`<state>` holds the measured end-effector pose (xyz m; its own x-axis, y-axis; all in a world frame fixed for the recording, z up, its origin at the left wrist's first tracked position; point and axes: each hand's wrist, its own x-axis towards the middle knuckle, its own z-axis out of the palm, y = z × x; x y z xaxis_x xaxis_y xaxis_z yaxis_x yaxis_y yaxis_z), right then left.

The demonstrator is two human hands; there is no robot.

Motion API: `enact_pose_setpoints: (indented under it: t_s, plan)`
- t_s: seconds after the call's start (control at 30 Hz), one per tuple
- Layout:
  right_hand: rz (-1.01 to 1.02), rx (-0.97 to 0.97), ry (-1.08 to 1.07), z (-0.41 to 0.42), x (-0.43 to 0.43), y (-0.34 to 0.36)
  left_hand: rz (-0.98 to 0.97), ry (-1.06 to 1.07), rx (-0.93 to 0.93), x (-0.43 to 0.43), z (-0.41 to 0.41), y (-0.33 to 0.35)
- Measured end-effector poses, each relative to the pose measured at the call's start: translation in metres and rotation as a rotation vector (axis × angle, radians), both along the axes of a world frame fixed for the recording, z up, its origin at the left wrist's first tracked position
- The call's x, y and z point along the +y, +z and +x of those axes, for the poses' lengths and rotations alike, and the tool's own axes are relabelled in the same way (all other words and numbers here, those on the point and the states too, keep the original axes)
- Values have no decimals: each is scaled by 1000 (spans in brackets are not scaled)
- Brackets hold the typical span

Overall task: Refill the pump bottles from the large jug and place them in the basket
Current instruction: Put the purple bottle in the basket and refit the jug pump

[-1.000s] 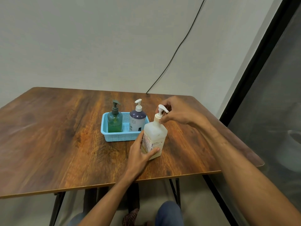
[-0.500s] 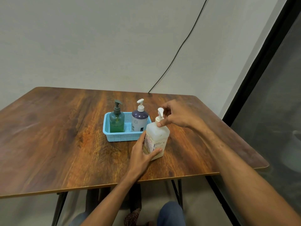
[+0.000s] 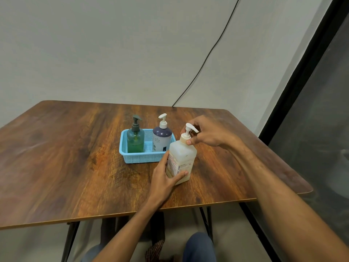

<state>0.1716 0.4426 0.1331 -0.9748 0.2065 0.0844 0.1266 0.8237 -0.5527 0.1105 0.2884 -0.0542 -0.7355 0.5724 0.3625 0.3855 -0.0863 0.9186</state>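
Observation:
A large translucent white jug (image 3: 182,156) with a white pump head stands on the wooden table (image 3: 75,157), just right of a light blue basket (image 3: 140,157). My left hand (image 3: 166,176) grips the jug's lower body. My right hand (image 3: 204,134) pinches the pump collar at the jug's neck, thumb on the front. Inside the basket stand a green pump bottle (image 3: 135,139) on the left and a purple and white pump bottle (image 3: 162,138) on the right, both upright.
A black cable (image 3: 207,53) runs down the grey wall to the table's far edge. A dark window frame (image 3: 294,103) rises on the right. The table's front edge lies close to my knees (image 3: 199,246).
My right hand has turned at the pump collar, and the pump nozzle has swung round to point right. My left hand keeps its hold on the jug.

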Motion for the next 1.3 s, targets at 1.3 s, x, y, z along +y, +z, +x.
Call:
enact_pose_setpoints:
  t_s: [1.3]
  plan:
    - [-359,196,-60,9,1,-15,-34,9,-20,0,0,1]
